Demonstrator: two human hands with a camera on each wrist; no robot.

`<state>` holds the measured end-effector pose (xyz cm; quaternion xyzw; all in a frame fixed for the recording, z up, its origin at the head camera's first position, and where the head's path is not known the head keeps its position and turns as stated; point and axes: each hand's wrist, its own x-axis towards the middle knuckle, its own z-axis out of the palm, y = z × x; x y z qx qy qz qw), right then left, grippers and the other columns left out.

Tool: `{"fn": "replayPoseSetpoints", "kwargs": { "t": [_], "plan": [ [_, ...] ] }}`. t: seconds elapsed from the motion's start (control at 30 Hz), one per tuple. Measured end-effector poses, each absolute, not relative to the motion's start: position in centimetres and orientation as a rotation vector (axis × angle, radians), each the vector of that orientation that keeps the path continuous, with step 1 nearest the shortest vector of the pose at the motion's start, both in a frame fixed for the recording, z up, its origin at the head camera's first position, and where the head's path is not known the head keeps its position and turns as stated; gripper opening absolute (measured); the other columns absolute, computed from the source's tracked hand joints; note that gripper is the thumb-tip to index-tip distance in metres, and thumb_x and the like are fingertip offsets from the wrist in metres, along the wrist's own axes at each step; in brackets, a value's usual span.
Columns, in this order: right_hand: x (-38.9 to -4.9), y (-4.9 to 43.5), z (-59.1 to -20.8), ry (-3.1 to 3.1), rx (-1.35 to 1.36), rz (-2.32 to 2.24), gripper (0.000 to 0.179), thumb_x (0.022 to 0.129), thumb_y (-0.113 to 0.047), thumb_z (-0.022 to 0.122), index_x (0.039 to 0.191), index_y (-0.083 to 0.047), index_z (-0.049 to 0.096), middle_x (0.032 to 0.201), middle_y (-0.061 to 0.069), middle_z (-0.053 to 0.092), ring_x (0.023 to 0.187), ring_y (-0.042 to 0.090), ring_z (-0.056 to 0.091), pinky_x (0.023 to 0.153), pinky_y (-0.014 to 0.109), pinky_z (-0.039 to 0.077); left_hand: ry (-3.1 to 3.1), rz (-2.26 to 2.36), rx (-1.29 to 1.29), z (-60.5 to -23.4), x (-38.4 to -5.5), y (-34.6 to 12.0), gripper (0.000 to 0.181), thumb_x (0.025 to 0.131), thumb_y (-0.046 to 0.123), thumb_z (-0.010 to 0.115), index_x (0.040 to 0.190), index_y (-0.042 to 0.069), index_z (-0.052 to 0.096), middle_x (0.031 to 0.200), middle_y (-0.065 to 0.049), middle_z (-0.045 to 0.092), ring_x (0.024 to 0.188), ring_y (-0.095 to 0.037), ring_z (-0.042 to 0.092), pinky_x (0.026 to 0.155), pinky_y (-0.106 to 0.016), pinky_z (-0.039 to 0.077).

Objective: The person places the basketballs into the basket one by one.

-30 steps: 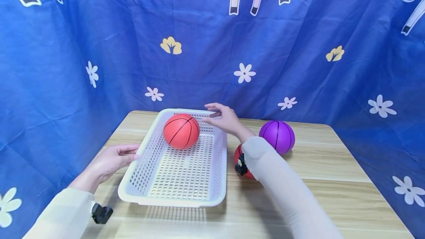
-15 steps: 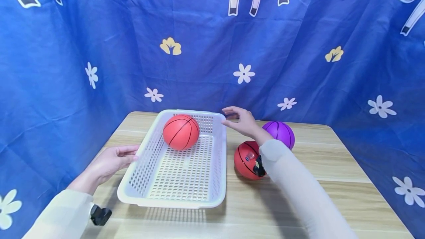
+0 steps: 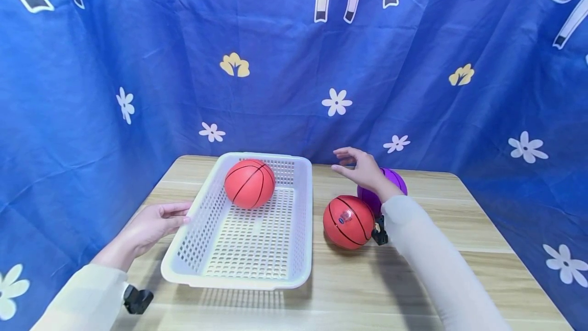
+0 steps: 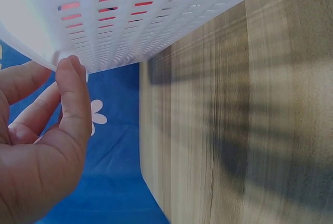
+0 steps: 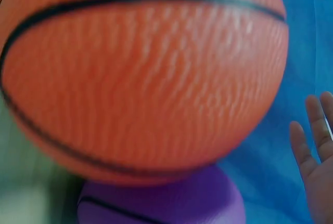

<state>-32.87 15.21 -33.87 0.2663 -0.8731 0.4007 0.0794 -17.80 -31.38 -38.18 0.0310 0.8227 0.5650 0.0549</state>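
Near the loosely spread right hand (image 3: pixel 362 168), the red ball (image 3: pixel 348 222) looks light: cup its sides; relaxed left hand (image 3: pixel 149 226) touches basket (image 3: pixel 239 282).

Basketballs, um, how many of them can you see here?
3: a red ball in the white basket, toward its far end; a second red ball on the table, right of the basket; and a purple ball just beyond that one, partly hidden. No others show.
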Motion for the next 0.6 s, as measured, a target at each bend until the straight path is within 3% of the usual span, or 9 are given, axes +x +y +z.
{"fn": "replayPoseSetpoints", "kwargs": {
  "t": [0.27,0.6],
  "plan": [
    [-33.0,18.2,-33.9,-2.606,0.727,1.147,0.043,0.088,-0.028,0.071,0.125,-0.010,0.060,0.121,0.012,0.061,0.106,0.028,0.060,0.087,0.047,0.051,2.488,1.713,0.077,-38.1,-17.7,-31.3,0.056,0.092,0.008,0.063,0.134,-0.018,0.038,0.127,-0.031,0.051,0.096,-0.004,0.061,0.084,-0.025,0.053],
    [-33.2,22.0,-34.6,-2.607,0.603,1.002,0.055,0.086,-0.040,0.070,0.131,-0.011,0.056,0.126,0.012,0.058,0.117,0.031,0.051,0.098,0.056,0.038,2.470,1.732,0.077,-38.2,-17.7,-31.3,0.055,0.092,0.005,0.062,0.134,-0.020,0.037,0.126,-0.031,0.052,0.094,-0.004,0.060,0.082,-0.025,0.053]
  ]
}}
